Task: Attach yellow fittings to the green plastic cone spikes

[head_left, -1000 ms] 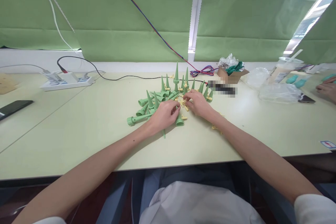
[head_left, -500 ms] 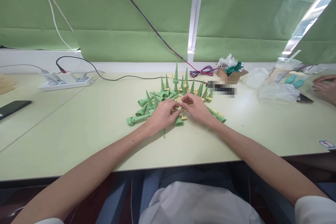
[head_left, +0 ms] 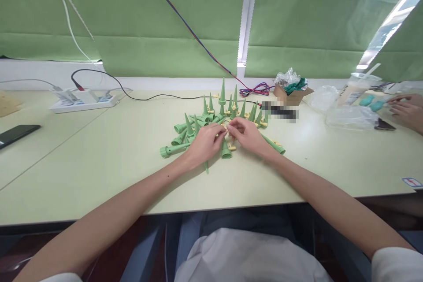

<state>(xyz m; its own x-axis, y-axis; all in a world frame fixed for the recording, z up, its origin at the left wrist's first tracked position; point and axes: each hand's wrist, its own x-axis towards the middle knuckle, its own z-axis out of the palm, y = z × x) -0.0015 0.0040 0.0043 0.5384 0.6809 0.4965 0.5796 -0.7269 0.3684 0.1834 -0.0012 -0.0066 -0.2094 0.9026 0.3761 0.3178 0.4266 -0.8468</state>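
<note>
A heap of green plastic cone spikes [head_left: 198, 125] lies mid-table, some upright, some on their sides, with small yellow pieces [head_left: 232, 146] scattered among them. My left hand [head_left: 204, 143] and my right hand [head_left: 248, 134] meet over the heap, fingertips pinched together on a small yellow piece between them. A green spike [head_left: 225, 150] stands just below the fingertips. Another green spike [head_left: 273, 145] lies to the right of my right wrist.
A white power strip [head_left: 82, 101] with cables sits at the back left, a black phone [head_left: 18, 133] at the left edge. A small cardboard box [head_left: 292, 92], plastic bags [head_left: 350, 116] and a cup [head_left: 357, 86] stand at the right. Another person's hand [head_left: 408, 110] is at the far right.
My right hand drew back from the yellow pieces and came together with my left hand, fingertips now pinched at one spot. The other person's hand at the right shifted left.
</note>
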